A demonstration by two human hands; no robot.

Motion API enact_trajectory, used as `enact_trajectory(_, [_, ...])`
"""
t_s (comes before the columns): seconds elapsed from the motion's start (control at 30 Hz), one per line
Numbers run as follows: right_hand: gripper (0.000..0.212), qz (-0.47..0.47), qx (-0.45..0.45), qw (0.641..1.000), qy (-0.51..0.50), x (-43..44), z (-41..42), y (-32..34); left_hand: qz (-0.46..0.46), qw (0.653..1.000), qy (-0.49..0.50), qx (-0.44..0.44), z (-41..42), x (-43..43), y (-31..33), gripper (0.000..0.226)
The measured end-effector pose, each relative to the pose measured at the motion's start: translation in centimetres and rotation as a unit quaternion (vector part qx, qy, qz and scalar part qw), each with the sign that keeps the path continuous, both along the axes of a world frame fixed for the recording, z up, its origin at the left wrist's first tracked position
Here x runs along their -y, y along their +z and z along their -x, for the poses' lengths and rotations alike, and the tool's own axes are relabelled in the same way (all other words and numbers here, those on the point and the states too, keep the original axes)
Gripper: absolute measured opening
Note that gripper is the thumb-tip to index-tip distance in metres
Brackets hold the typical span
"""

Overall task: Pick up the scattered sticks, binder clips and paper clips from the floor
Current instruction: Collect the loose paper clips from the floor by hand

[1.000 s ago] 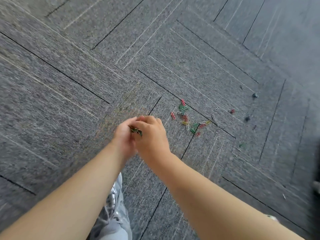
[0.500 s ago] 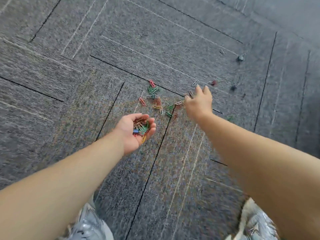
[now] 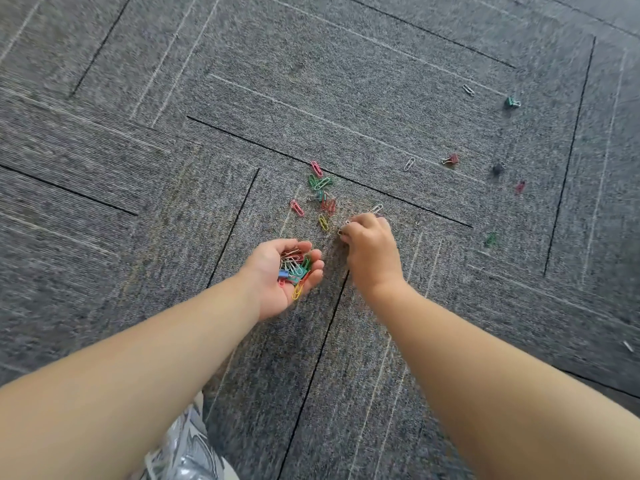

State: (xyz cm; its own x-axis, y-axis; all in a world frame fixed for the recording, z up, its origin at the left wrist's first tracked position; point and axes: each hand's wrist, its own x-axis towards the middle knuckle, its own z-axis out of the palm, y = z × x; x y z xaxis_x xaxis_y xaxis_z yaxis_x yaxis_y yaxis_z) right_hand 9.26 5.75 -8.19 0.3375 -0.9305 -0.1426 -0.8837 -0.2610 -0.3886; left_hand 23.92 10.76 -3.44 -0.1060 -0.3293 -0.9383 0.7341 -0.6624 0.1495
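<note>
Cupping coloured paper clips (image 3: 294, 270) in left hand (image 3: 270, 284), palm up; pinching silver paper clip (image 3: 344, 228) at carpet floor (image 3: 173, 202) with right hand (image 3: 372, 252), beside loose clips (image 3: 320, 183), with binder clips (image 3: 452, 159) well apart, rightward.

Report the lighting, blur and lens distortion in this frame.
Head view: soft even light, no glare, no hard shadows; motion blur smears the right hand and the carpet towards the edges; the paper clips in the left hand are fairly sharp; the far green binder clip is soft; the wide lens bows the carpet seams.
</note>
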Motion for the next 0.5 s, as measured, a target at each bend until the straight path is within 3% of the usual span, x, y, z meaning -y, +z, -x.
enact_trajectory(0.2, [0.014, -0.017, -0.055, 0.998, 0.004, 1.4, 2.2, 0.6, 0.005, 1.0, -0.01, 0.006, 0.1, 1.0, 0.1, 0.029])
enact_trajectory(0.37, [0.015, -0.109, 0.053, 0.975, -0.185, 1.8, 1.4, 3.2, 0.016, 1.0, -0.019, 0.007, 1.0, 1.8, 0.5, 0.031])
enact_trajectory(0.43, [0.014, -0.114, 0.096, 0.977, -0.152, 1.0, 0.1, 4.8, 0.019, 1.0, -0.02, 0.006, 1.2, 1.9, 0.8, 0.029])
enact_trajectory(0.5, [0.011, -0.095, 0.147, 0.983, -0.058, -0.4, -1.9, 6.2, 0.008, 1.0, -0.008, -0.003, 1.0, 1.9, 1.0, 0.025])
